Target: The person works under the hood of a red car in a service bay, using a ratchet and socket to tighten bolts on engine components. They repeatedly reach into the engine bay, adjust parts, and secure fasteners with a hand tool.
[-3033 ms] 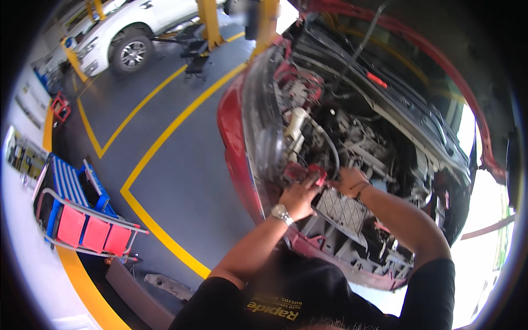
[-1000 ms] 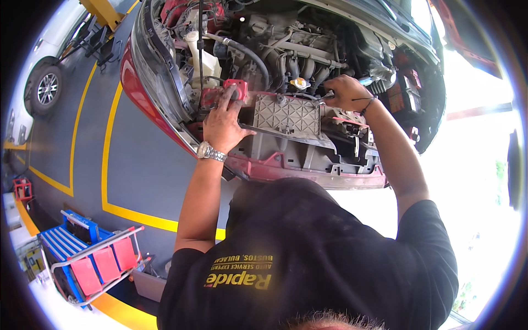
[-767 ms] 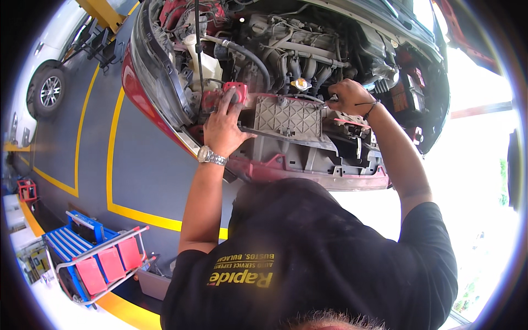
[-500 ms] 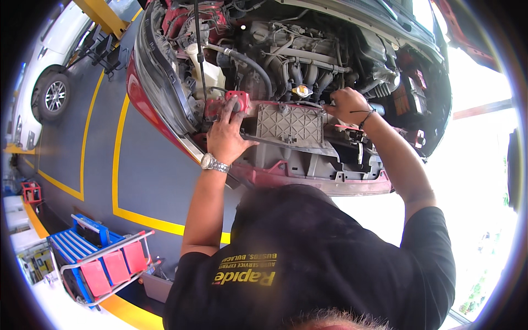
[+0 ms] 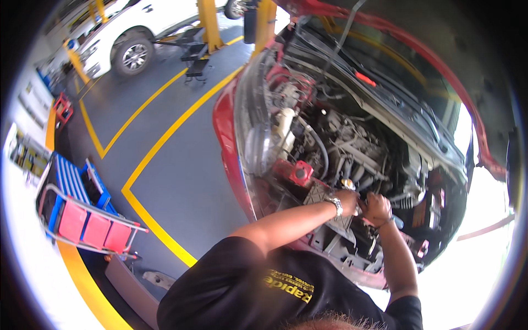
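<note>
Both my hands meet at the front edge of a red car's engine bay, by the radiator support. My left hand [image 5: 346, 202], with a metal watch [image 5: 335, 207] on its wrist, is closed just beside the radiator cap [image 5: 347, 184]. Next to it, my right hand [image 5: 377, 209] is closed with its fingers curled. Whatever lies between the fingers is hidden. Part of a ribbed grey plate [image 5: 315, 193] shows beneath my left wrist. A red bracket [image 5: 300, 173] sits farther left on the support. Behind my hands is the engine [image 5: 357, 147], with a curved hose [image 5: 322, 144] at its left.
The raised hood [image 5: 459, 91] slopes over the right side. A yellow lift post [image 5: 209, 27] and a white vehicle [image 5: 159, 22] stand at the far left. At the near left are a blue-and-red trolley [image 5: 85, 220] and a grey bin [image 5: 129, 291].
My left hand has left the red bracket and moved right, beside my right hand. The head view has turned left, so more floor and the white vehicle show.
</note>
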Motion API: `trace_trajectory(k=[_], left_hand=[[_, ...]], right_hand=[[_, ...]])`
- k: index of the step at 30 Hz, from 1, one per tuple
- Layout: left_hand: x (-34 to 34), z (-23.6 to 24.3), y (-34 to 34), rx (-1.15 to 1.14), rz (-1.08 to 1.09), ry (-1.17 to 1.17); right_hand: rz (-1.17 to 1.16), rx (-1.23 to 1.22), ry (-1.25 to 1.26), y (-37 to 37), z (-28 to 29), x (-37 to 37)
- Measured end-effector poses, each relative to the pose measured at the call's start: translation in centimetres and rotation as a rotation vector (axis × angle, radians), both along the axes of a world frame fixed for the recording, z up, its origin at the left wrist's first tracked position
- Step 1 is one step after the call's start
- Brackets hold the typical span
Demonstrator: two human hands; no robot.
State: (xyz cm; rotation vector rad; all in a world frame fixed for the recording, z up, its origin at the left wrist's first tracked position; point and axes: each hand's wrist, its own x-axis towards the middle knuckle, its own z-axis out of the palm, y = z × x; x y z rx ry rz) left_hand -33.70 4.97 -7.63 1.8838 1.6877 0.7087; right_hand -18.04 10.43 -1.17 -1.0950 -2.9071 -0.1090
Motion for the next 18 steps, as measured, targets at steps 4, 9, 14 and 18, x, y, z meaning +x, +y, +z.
trace_trajectory(k=[4, 9, 14, 18], left_hand=[[0.1, -2.5, 1.7, 0.032, -0.025, -0.094], [-0.5, -4.5, 2.4, 0.213, -0.193, -0.042], [0.2, -5.0, 2.6, 0.345, -0.146, -0.134], [-0.1, -4.4, 2.8, 0.159, -0.097, -0.108]], right_hand=[[0.009, -0.235, -0.010, 0.1, 0.1, 0.6], [0.123, -0.214, 0.039, 0.6, 1.1, 1.0], [0.152, -0.071, -0.076, 1.0, 1.4, -0.2], [0.208, -0.254, 0.028, 1.9, 1.6, 0.0]])
